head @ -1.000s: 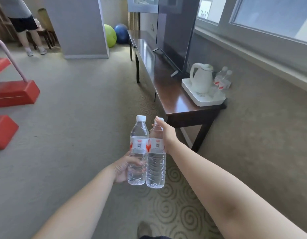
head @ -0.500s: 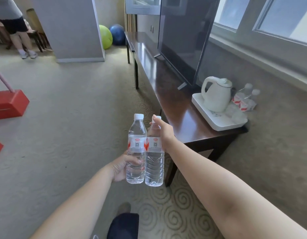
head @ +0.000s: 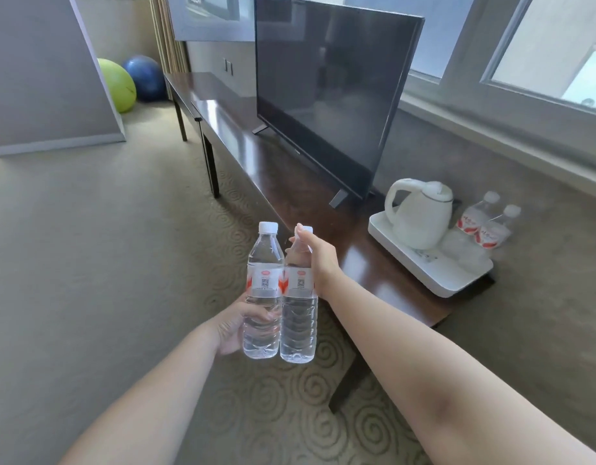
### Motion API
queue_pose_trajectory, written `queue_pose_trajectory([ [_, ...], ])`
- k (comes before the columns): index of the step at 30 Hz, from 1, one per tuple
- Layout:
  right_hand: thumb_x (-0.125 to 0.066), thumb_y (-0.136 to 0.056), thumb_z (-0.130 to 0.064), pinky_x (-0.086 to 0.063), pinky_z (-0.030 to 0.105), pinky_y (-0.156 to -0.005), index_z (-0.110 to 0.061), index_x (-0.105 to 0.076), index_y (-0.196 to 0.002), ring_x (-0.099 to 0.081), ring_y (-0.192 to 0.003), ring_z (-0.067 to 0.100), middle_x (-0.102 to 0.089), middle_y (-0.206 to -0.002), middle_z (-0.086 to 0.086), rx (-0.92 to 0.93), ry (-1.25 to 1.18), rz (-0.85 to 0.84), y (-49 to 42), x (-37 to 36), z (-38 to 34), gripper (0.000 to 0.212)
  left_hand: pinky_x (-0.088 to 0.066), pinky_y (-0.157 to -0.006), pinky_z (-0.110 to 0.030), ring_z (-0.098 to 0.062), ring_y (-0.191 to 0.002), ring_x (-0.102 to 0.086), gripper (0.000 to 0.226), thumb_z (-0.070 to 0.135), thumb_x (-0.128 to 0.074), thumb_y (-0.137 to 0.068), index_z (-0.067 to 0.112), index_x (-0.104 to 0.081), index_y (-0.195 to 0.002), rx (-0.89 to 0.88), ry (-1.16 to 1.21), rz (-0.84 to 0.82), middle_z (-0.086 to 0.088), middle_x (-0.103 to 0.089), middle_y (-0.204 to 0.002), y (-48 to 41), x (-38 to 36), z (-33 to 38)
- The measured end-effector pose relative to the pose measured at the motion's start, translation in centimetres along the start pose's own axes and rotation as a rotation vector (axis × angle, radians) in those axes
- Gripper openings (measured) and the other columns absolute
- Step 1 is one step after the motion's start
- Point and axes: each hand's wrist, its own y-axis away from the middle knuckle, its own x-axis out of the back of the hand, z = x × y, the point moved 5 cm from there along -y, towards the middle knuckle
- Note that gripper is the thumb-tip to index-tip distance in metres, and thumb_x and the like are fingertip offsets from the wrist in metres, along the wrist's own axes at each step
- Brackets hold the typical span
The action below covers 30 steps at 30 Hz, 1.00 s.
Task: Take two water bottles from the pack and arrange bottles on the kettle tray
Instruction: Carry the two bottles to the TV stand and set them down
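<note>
I carry two clear water bottles with red-and-white labels, upright and side by side over the carpet. My left hand [head: 234,327] grips the lower body of the left bottle [head: 263,290]. My right hand [head: 318,260] holds the right bottle [head: 299,317] by its neck, a fingertip on the cap. Ahead to the right, the white kettle tray [head: 434,275] sits on the end of the dark wooden table [head: 283,182]. A white kettle [head: 420,213] stands on it, with two more labelled bottles [head: 484,223] at the tray's far right corner.
A large black television [head: 326,95] stands on the table behind the kettle. A wall with a window ledge runs along the right. A green ball [head: 117,83] and a blue ball [head: 144,77] lie on the floor far back. A grey partition [head: 45,72] stands at left.
I have walked nearer to the table, so the tray, kettle and television look larger and closer. Both hands keep the same hold on the bottles. The red furniture and the person have left the view.
</note>
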Motion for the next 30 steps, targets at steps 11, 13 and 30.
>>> queue_pose_trajectory([
  [11,-0.063,-0.08,-0.053,-0.054,0.046,-0.087,-0.017,-0.071,-0.078,-0.07,-0.097,0.031,-0.074,-0.097,0.008,-0.038,0.012,0.164,-9.0,-0.6,-0.9,0.037,-0.055,-0.085,-0.045,-0.03,-0.093,-0.07,0.063,0.002,-0.075,-0.058,0.017,-0.063,-0.119,0.081,-0.039,-0.153,-0.013,-0.073,-0.102,-8.6,4.4,5.3],
  [13,-0.062,-0.08,-0.054,-0.053,0.046,-0.088,-0.017,-0.072,-0.081,-0.069,-0.101,0.032,-0.074,-0.102,0.011,-0.045,0.009,0.172,-11.5,-0.4,-1.3,0.038,-0.057,-0.082,-0.043,-0.03,-0.092,-0.071,0.06,0.001,-0.074,-0.06,0.018,-0.065,-0.117,0.098,-0.035,-0.162,-0.013,-0.073,-0.101,-11.0,5.1,6.2],
  [30,-0.062,-0.082,-0.053,-0.053,0.044,-0.092,-0.024,-0.07,-0.086,-0.068,-0.099,0.025,-0.074,-0.1,0.0,0.08,-0.116,0.422,-31.8,5.2,-8.5,0.031,-0.041,-0.104,-0.061,-0.042,-0.11,-0.06,0.067,-0.003,-0.068,-0.063,0.016,-0.055,-0.126,0.135,-0.23,-0.3,-0.022,-0.065,-0.117,-33.4,5.7,21.4],
])
